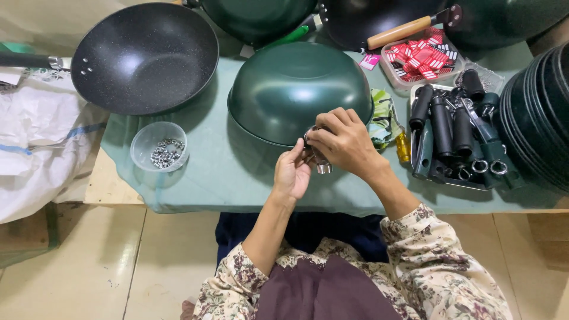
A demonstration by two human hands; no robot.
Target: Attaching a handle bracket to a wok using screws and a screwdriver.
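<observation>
at the centre of the frame both hands worked a small metal fitting [320, 161] against the rim of the upturned green wok [296, 89], the right hand [344, 142] pinching it from above, the left hand [292, 173] cupped beneath, seemingly mid-fastening, so a steady grip seemed needed.

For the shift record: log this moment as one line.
left hand: steadies metal fitting | right hand: grips fitting at rim of upturned green pan | nearby: cup of nuts, tray of black handles
</observation>
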